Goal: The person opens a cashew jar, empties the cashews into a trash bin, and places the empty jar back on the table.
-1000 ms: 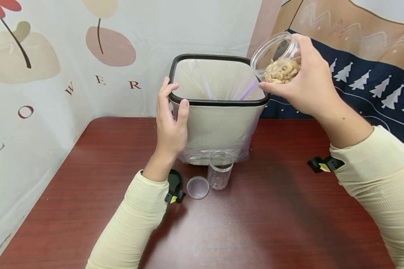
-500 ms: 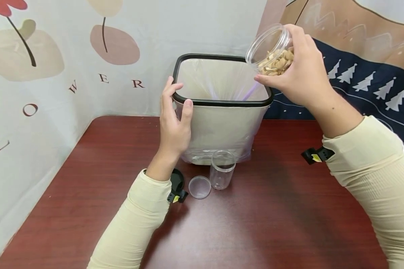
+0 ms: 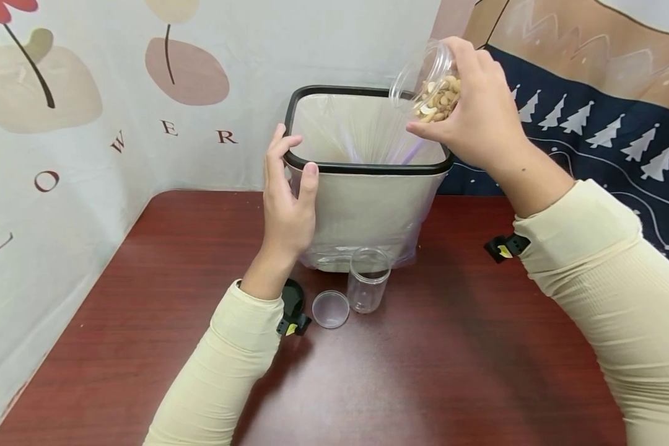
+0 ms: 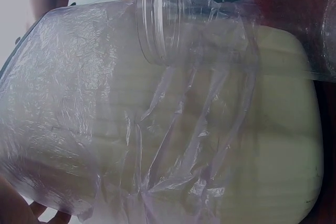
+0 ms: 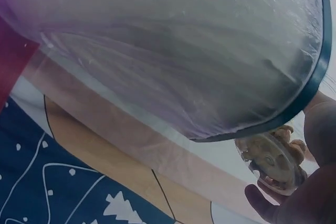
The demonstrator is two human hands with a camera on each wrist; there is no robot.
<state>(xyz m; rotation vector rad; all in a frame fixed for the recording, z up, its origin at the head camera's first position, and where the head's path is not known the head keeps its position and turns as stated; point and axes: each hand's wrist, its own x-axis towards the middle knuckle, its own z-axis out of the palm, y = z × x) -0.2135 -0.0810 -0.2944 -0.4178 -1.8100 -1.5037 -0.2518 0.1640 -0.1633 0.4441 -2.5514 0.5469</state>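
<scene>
My right hand (image 3: 482,108) grips a clear plastic jar (image 3: 436,80), tilted with its mouth toward the left over the bin's back right corner. Pale curved cashews (image 3: 437,102) lie along the jar's lower side. In the right wrist view the jar's round base (image 5: 273,163) and cashews show beside the fingers. My left hand (image 3: 290,210) rests against the left side of the trash bin (image 3: 368,210), fingertips at its black rim (image 3: 387,169) and thumb up along the front. The bin is lined with a thin translucent bag (image 4: 173,119), its edge folded down outside.
A second clear jar (image 3: 368,288) stands upright, lidless, close before the bin. Left of it a clear round lid (image 3: 331,310) lies on the red-brown table (image 3: 424,371). A black round thing (image 3: 293,298) sits at my left wrist. Printed cloths (image 3: 245,56) hang behind.
My right hand has carried the jar leftward and slightly up over the bin, tipping its mouth further down. The cashews have shifted toward the mouth. The left hand keeps its place at the bin.
</scene>
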